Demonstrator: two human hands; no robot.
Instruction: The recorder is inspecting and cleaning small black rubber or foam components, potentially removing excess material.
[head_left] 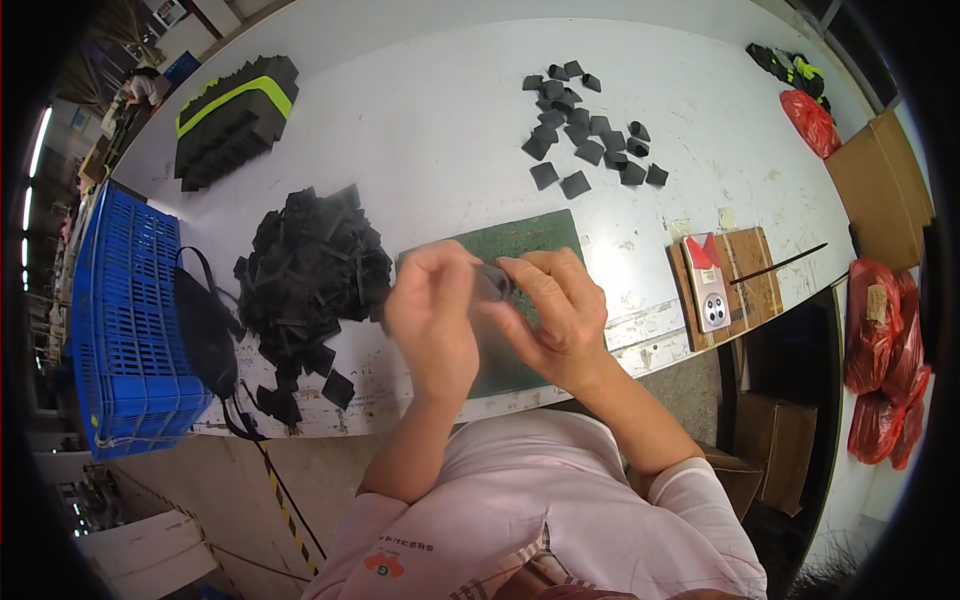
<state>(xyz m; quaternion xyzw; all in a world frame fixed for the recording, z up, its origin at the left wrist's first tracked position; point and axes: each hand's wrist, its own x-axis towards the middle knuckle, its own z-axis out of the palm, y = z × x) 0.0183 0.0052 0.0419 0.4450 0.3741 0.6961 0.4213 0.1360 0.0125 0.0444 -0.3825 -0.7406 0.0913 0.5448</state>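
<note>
Between my two hands is a small dark grey folded piece (492,283) of thin, fabric-like material, bent into a loop. My left hand (432,300), slightly blurred, pinches its left side. The thumb and fingers of my right hand (562,312) close on its right side. Both hands are raised over a green cutting mat (525,237). To the left of them lies a big heap of flat black pieces (312,265), some scattered toward the table's front edge. Farther off, at the back right, several similar pieces (588,150) lie spread out, many looking folded into loops.
A blue plastic crate (130,320) stands at the left, a black bag (205,330) against it. At the back left is a stacked dark bundle with a yellow band (240,115). On a wooden board (755,265) at the right rest a phone (708,285) and a thin dark rod (780,265).
</note>
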